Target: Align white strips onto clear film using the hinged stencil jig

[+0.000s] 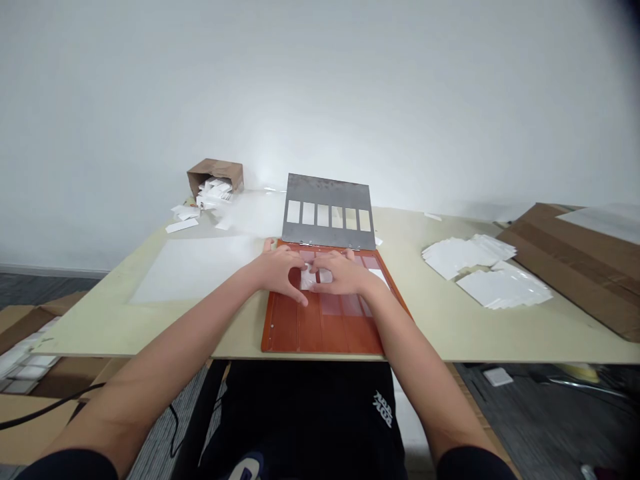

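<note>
An orange-brown grooved board (pixel 320 327) lies at the table's near edge. A grey metal plate (pixel 328 190) with several rectangular windows stands tilted up from its far edge. My left hand (pixel 280 272) and my right hand (pixel 340 273) meet over the board's upper part, fingers curled together around a small white piece (pixel 313 277). Several clear or white strips (pixel 350 303) lie in the board's grooves, partly hidden by my hands.
A tipped cardboard box (pixel 215 177) spills white pieces at the far left. A clear sheet (pixel 195 267) lies to the left of the board. Stacks of white packets (pixel 487 270) sit to the right, with flat cardboard (pixel 580 267) beyond them. More cardboard lies on the floor at the left.
</note>
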`<state>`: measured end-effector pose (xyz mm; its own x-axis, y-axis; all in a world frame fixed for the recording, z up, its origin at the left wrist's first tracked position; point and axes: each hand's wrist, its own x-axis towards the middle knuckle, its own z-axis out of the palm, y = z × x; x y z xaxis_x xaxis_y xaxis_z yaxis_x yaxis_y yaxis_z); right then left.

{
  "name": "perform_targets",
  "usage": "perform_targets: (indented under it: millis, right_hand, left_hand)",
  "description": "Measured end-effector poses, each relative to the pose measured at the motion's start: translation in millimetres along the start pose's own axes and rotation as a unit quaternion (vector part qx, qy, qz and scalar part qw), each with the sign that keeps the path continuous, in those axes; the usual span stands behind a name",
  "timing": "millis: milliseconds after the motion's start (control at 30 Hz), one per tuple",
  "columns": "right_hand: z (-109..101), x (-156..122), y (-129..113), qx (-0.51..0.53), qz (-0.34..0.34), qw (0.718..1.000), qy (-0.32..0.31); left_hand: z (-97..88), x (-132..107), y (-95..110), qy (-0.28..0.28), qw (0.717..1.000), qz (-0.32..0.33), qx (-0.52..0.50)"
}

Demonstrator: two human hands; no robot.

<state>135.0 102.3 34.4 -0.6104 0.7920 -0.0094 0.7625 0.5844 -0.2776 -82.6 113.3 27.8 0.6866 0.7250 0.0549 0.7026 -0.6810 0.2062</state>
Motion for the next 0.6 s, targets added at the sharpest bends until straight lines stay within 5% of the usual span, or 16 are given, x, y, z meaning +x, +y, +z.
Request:
perform_targets:
  millis: [600]
  right_hand:
    - [-0.2, 5.4, 4.5, 0.022, -0.002, 1.000, 0.020]
  left_hand:
    - [3.9, 4.0, -2.0, 0.006, 0.999, -0.025, -0.026]
